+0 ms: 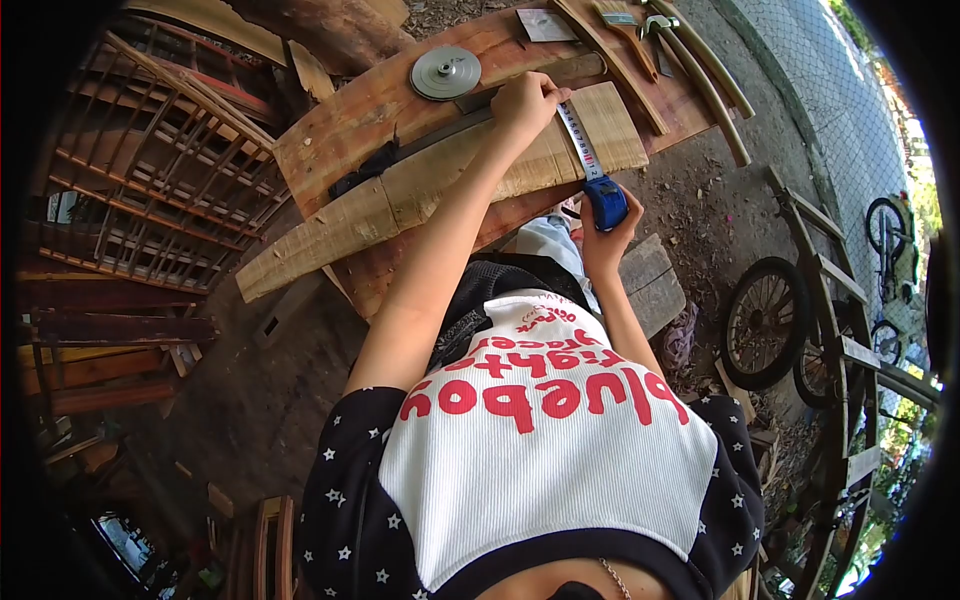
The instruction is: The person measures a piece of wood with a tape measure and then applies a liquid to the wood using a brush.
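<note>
A long, rough wooden board (440, 185) lies across a reddish wooden table (310, 150). Over the board's right part stretches the white, numbered blade of a tape measure (608, 204), running crosswise from far edge to near edge. My left hand (525, 108) is closed at the far edge, its fingertips pinching the blade's end. At the near edge, my right hand (606, 235) grips the blue case, which sits against or just beside the board. A dark strip and black cloth-like piece (365, 168) lie behind the board.
A grey metal disc (445, 73) rests at the table's back. Farther right lie a paintbrush (628, 35), a hammer (690, 60) and wooden strips. A wooden lattice frame (170, 150) stands left; a wheel (765, 322) and ladder-like frame (830, 270) stand right.
</note>
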`<state>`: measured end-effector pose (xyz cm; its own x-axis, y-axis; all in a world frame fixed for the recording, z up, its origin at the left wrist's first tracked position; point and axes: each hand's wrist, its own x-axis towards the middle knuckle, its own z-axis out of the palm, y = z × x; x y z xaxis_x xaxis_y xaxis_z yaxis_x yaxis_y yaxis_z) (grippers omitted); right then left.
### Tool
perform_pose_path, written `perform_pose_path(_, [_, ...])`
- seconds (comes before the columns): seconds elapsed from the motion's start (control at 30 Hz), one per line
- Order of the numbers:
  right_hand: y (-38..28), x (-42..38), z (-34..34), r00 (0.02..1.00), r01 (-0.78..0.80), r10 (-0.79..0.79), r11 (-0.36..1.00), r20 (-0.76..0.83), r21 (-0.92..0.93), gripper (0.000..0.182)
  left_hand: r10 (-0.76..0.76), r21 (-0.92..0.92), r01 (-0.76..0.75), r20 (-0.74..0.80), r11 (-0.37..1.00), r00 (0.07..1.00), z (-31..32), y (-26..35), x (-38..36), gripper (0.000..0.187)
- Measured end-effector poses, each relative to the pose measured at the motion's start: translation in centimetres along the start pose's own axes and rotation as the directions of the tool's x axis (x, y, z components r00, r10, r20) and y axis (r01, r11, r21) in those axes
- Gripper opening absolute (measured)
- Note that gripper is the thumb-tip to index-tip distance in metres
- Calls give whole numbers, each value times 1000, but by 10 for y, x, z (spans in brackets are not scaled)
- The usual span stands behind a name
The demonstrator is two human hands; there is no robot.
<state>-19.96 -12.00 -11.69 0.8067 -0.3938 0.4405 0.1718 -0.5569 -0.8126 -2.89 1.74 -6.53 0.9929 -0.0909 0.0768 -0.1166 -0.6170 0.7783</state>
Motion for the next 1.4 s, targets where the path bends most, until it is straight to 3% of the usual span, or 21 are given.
perform_pose_path(0.6, [-5,1,-1,1000,13,-13,1000,-5,-22,53,-4,33,5,-34,999,999,4,0,-2,38])
perform_pose_path(0.7, [-3,1,-2,1000,12,-12,1000,0,-21,53,-18,6,18,-32,1000,999,3,2,-3,30])
perform_pose_path(0.77, [-4,1,-2,1000,8,-8,1000,5,-17,52,-7,18,8,-35,1000,999,5,0,-3,38])
perform_pose_path(1.0, [-3,0,-3,1000,-16,16,1000,18,0,52,-5,15,5,-28,1000,1000,6,0,-3,38])
perform_pose_path(1.07, [-5,0,-3,1000,-19,19,1000,17,-5,53,-12,2,12,-42,1000,999,5,3,-4,30])
perform_pose_path(1.4, [-1,-2,-3,1000,-17,17,1000,-1,-8,53,-1,7,2,-42,1000,999,5,3,-5,30])
